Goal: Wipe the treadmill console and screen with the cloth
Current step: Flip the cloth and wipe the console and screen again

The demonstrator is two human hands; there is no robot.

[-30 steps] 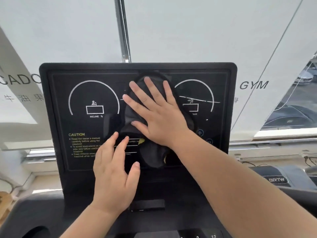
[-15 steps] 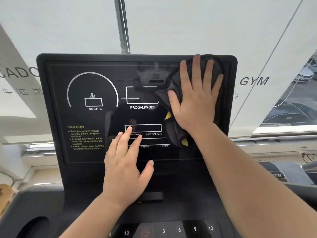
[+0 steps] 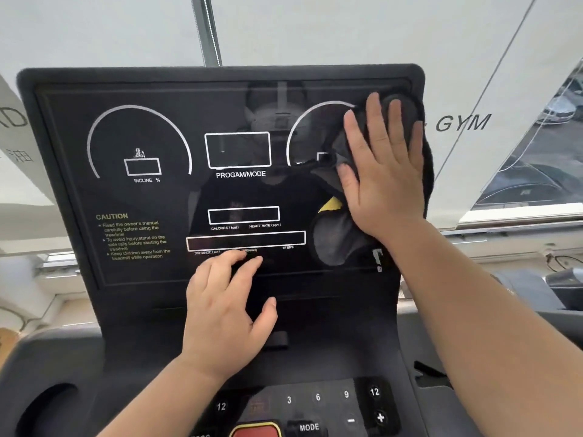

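Observation:
The black treadmill screen (image 3: 164, 203) fills the middle of the view, with white dial arcs, boxes and a yellow CAUTION text. My right hand (image 3: 383, 165) lies flat, fingers up, pressing a dark grey cloth (image 3: 337, 238) with a yellow tag against the screen's right side, near the right edge. The cloth hangs down below the palm. My left hand (image 3: 227, 310) rests with spread fingers on the lower middle of the screen and the console ledge, holding nothing.
Below the screen the console keypad (image 3: 318, 402) shows number buttons, a MODE key and a red button. A cup recess (image 3: 47, 411) sits at the lower left. White window blinds with GYM lettering (image 3: 463, 123) hang behind; another machine (image 3: 536, 288) stands at the right.
My right hand has slid the cloth from the screen's centre to its upper right, then a little lower along the right edge. The left hand stayed on the lower screen.

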